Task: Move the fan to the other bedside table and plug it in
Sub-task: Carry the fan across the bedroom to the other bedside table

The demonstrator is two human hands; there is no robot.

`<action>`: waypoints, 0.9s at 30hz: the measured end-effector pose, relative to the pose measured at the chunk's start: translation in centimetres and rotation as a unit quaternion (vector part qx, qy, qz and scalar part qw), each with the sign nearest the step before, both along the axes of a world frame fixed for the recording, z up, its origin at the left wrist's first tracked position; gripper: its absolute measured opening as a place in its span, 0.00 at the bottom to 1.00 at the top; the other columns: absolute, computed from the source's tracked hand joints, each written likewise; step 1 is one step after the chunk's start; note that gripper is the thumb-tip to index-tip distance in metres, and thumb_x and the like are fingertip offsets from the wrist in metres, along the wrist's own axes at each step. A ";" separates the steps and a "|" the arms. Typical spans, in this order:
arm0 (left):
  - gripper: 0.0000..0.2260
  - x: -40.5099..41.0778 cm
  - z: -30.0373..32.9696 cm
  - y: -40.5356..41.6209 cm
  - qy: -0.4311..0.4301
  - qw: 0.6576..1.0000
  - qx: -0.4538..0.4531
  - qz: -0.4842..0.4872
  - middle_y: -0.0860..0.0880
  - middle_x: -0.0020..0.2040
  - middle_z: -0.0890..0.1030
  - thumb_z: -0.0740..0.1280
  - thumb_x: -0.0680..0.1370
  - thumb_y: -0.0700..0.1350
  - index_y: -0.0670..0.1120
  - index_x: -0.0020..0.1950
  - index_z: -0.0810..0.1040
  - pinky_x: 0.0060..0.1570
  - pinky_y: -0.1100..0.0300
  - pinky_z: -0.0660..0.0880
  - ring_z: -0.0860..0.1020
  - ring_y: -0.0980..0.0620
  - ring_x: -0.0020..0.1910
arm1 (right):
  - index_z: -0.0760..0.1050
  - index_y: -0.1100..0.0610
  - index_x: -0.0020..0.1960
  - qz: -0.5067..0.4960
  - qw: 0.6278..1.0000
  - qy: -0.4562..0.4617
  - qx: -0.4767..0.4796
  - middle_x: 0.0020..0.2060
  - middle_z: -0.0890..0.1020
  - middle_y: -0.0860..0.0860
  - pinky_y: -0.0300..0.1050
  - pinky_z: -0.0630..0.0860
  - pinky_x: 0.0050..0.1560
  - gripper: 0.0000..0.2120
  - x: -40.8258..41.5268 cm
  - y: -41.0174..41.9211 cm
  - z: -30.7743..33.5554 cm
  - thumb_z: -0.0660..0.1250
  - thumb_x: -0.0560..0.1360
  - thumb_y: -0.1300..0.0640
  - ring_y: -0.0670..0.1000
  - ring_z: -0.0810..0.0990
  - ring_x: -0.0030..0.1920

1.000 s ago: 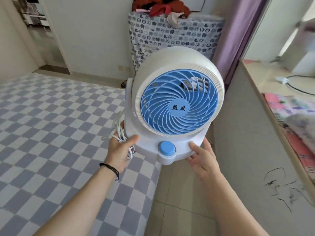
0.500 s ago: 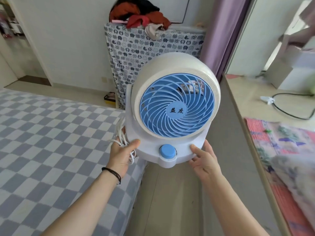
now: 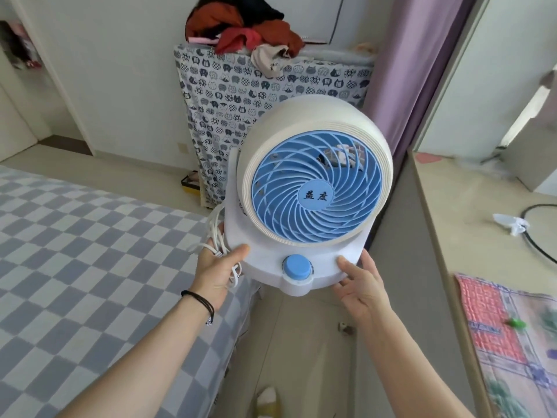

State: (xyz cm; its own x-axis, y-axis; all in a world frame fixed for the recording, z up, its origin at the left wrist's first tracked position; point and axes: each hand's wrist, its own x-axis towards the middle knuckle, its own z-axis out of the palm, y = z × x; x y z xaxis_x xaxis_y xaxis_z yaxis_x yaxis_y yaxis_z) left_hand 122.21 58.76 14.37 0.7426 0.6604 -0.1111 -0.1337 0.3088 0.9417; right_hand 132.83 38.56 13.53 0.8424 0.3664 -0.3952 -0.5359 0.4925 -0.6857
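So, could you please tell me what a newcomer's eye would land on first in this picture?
First, the white fan with its blue grille, held up in mid-frame above the floor, the left hand and the right hand gripping its base, the white cord bunched in the left. Next, the checked bed on the left, and behind the fan a cat-print cover topped with a heap of clothes.

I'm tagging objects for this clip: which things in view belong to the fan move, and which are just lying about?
Part of the job:
fan, held at its base
white cord, bunched in the left hand
right hand

Just lying about:
checked bed
clothes pile
cat-print cover
black cable
purple curtain
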 end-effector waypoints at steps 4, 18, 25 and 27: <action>0.14 6.1 -0.2 2.8 0.008 1.000 0.000 0.007 0.51 0.39 0.83 0.68 0.71 0.32 0.51 0.47 0.77 0.28 0.62 0.76 0.80 0.52 0.37 | 0.66 0.52 0.71 -0.008 1.000 0.004 0.002 0.62 0.78 0.56 0.50 0.80 0.46 0.32 6.2 3.0 -0.3 0.65 0.71 0.72 0.59 0.78 0.60; 0.18 26.3 -0.4 10.9 0.028 0.999 -0.027 0.038 0.44 0.49 0.81 0.68 0.71 0.32 0.40 0.60 0.73 0.36 0.60 0.78 0.82 0.51 0.43 | 0.70 0.52 0.69 0.042 0.999 -0.002 -0.006 0.62 0.79 0.55 0.59 0.72 0.63 0.30 28.6 11.7 -0.6 0.66 0.71 0.72 0.60 0.78 0.61; 0.23 36.8 -1.7 12.0 0.046 0.990 -0.045 0.128 0.41 0.52 0.79 0.72 0.68 0.36 0.37 0.62 0.71 0.48 0.50 0.75 0.78 0.44 0.48 | 0.72 0.53 0.66 0.113 0.993 -0.015 -0.013 0.60 0.79 0.54 0.52 0.77 0.54 0.25 41.0 14.7 -0.3 0.64 0.72 0.72 0.55 0.79 0.53; 0.20 39.0 -1.6 12.2 0.045 0.987 -0.055 0.143 0.40 0.49 0.78 0.73 0.68 0.37 0.37 0.57 0.72 0.45 0.52 0.73 0.76 0.44 0.47 | 0.71 0.54 0.67 0.137 0.990 -0.021 -0.013 0.59 0.79 0.54 0.48 0.79 0.49 0.26 43.9 15.6 0.1 0.64 0.72 0.72 0.54 0.79 0.52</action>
State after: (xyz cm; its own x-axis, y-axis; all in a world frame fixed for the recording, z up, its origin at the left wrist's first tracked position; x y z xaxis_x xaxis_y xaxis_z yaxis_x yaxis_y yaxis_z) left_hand 161.20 70.93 12.78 0.5110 0.8223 -0.2506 -0.1485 0.3715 0.9165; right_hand 176.76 54.16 13.59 0.7291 0.5737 -0.3732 -0.6171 0.3152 -0.7211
